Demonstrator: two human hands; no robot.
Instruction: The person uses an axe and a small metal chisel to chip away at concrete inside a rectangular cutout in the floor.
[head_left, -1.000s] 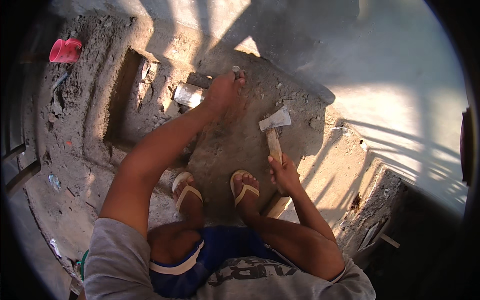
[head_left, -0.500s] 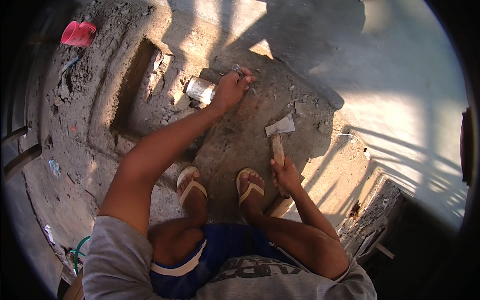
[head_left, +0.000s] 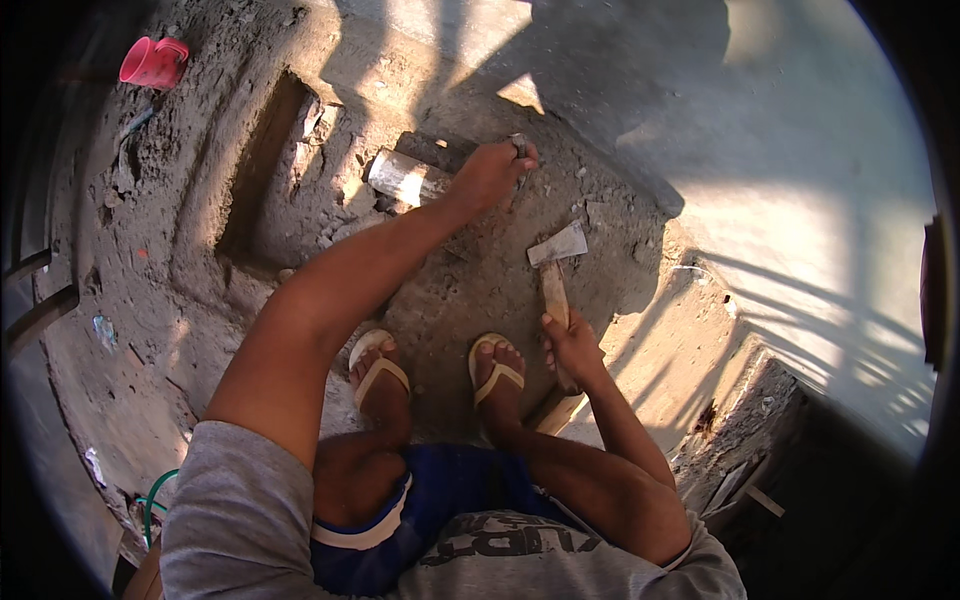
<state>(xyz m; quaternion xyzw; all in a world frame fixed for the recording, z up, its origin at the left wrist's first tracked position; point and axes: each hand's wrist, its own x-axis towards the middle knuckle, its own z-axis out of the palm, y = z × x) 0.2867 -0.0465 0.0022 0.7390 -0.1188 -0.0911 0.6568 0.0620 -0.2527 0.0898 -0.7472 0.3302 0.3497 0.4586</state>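
Note:
My left hand (head_left: 494,174) is closed around a short ribbed metal rod (head_left: 518,145), whose top shows above the fingers. It is over the rough grey ground just right of a whitish pipe (head_left: 405,178) lying in a broken-out hollow. The rod's lower end is mostly hidden by the hand. Nearer to me on the right, my right hand (head_left: 572,350) grips the wooden handle of a hatchet-like hammer (head_left: 555,290). Its flat grey metal head points away from me and is apart from the rod.
My sandalled feet (head_left: 495,370) stand on the dug ground. A rectangular trench (head_left: 262,180) runs at the left, with a pink mug (head_left: 153,63) beyond it. Smooth concrete (head_left: 780,120) borders the right. A dark drop (head_left: 830,490) lies at the lower right.
My left hand has moved right and slightly away with the metal rod, uncovering more of the pipe. My right hand and the hammer have hardly moved.

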